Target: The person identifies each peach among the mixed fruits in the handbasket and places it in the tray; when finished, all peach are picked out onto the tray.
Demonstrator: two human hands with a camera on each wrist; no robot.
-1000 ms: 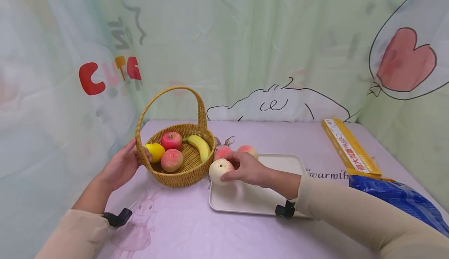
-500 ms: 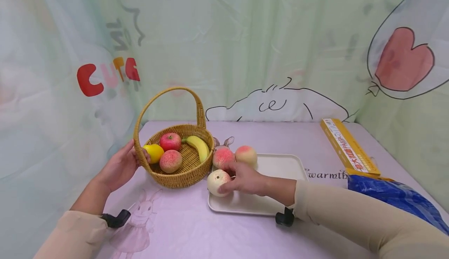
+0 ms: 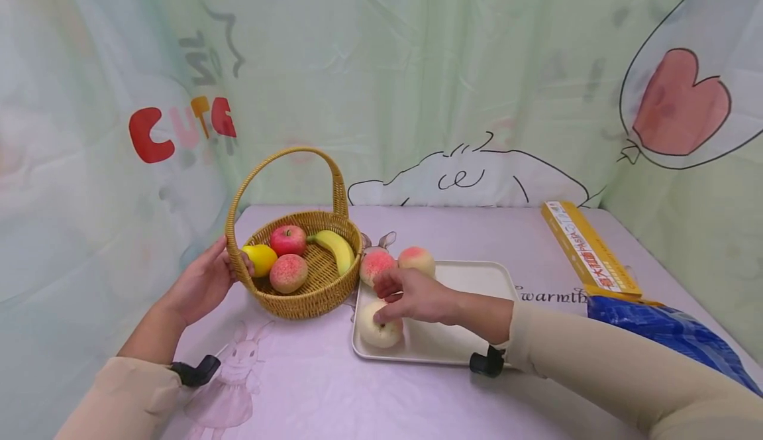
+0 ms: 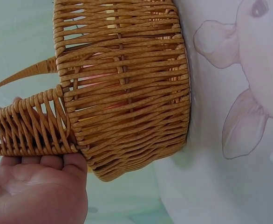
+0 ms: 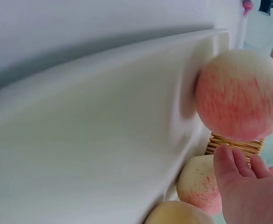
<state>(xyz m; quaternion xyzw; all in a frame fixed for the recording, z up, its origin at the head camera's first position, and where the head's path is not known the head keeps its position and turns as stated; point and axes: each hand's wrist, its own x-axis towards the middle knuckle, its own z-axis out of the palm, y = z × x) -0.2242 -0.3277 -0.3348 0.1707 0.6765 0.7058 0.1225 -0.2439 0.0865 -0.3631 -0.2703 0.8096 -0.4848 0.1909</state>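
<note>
My left hand (image 3: 205, 281) grips the handle of the wicker basket (image 3: 310, 304) near its base, its fingers behind the weave in the left wrist view. Inside the basket lie a yellow lemon-like fruit (image 3: 261, 260), a red apple (image 3: 289, 239), a pink peach (image 3: 289, 274) and a banana (image 3: 335, 252). A pale peach (image 3: 380, 336) sits at the near left corner of the cream tray (image 3: 471, 284). Just above it hovers my right hand (image 3: 426, 296), fingers loosely extended and holding nothing. Two more peaches, one pinker (image 3: 376, 265) and one paler (image 3: 417, 259), lie by the tray's far left corner.
An orange pasta box (image 3: 590, 248) lies at the right of the table, with a blue plastic package (image 3: 667, 334) nearer me. Printed curtains (image 3: 477, 82) surround the pale tablecloth (image 3: 322, 387).
My right hand has lowered the pale peach from near the basket onto the tray's near left corner and let go of it. The left hand keeps its grip on the basket handle.
</note>
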